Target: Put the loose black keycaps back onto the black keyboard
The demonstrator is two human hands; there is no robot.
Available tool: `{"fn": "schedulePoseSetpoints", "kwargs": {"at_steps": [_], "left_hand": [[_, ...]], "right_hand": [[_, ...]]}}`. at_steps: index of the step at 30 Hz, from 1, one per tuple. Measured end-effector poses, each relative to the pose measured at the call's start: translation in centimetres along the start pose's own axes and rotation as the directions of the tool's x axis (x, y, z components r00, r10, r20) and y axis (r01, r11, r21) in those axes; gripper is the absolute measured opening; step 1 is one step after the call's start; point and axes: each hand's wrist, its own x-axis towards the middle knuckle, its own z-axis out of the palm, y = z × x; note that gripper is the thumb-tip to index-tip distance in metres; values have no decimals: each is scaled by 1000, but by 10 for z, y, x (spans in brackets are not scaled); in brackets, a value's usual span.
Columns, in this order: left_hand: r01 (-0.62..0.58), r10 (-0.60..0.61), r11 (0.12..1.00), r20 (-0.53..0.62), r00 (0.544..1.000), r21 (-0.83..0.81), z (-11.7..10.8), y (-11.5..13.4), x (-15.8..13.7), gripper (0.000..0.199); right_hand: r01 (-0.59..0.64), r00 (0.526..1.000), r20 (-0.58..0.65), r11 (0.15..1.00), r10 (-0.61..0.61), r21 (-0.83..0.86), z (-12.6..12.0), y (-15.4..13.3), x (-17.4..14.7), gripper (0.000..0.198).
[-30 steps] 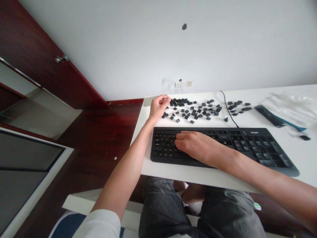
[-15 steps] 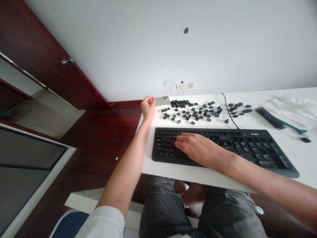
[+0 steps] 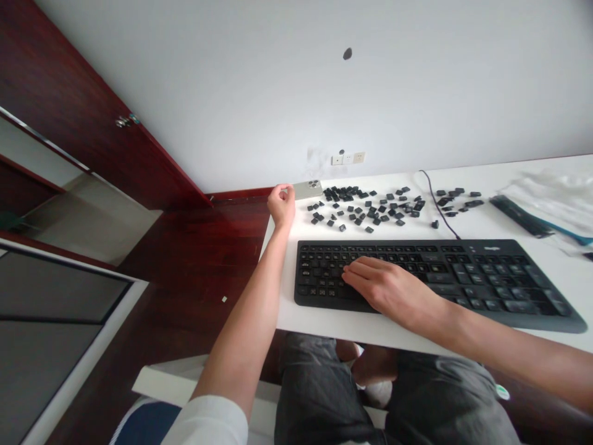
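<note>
A black keyboard point(image 3: 445, 318) lies along the front of the white table, with several key positions bare of caps. My right hand point(image 3: 377, 281) rests over its left-middle part, fingers closed together and tips down at the keys; whatever is under them is hidden. At the table's far left corner, my left hand point(image 3: 281, 204) is curled, thumb against the fingers, by the left end of a light-coloured phone point(image 3: 306, 190). I cannot make out what is in that pinch. Loose black keycaps point(image 3: 370, 213) are scattered behind the keyboard.
A dark cable point(image 3: 433, 198) runs back from the keyboard among the keycaps. Clear plastic wrapping point(image 3: 546, 191) and a long black bundle point(image 3: 519, 216) lie at the right. Wall sockets point(image 3: 347, 159) sit behind the table; a dark red door point(image 3: 92, 99) stands at left.
The view has swung slightly left, so everything appears farther right. My right hand has shifted a little to the right over the keys. My left hand stays by the phone.
</note>
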Motion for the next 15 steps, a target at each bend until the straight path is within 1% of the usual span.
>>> {"fn": "schedulePoseSetpoints", "kwargs": {"at_steps": [5,7,10,13,15], "left_hand": [[-1,1,1000,11,1000,-6,1,-1,0,17],[6,-6,1000,7,1000,-7,2,0,1,16],[3,-3,1000,-4,1000,-10,4,-1,2,14],[20,-20,1000,-8,1000,-2,6,-3,4,13],[33,-33,999,-3,999,-1,7,-3,5,13]], "right_hand": [[-50,999,0,990,51,135,5,5,-2,19],[-60,998,-25,979,66,193,4,9,0,22],[-78,993,-58,950,100,303,-1,18,2,20],[-140,974,-118,924,193,355,-11,34,3,21],[-207,950,-158,923,268,324,-19,50,5,23]]}}
